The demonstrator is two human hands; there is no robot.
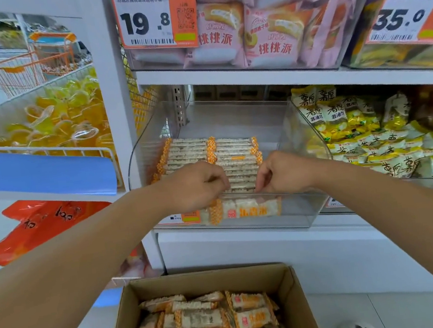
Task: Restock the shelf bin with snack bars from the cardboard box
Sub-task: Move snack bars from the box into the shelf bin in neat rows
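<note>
A clear plastic shelf bin (298, 216) on the middle shelf holds two rows of white snack bars (190, 150) with orange checked ends, stood on edge. My left hand (193, 186) and my right hand (282, 174) reach over the bin's front rim, fingers curled down onto the nearest bars in the right row. Whether either hand grips a bar is hidden by the knuckles. One bar (247, 208) lies flat against the bin's front wall. Below, an open cardboard box (301, 296) is filled with several loose bars (213, 319).
A neighbouring bin of yellow snack packets (367, 137) sits to the right. Pink cake packs (263, 33) and price tags fill the shelf above. To the left are a wire basket of yellow jelly cups (53, 119), an orange floor sign (37, 225) and an orange cart (34, 65).
</note>
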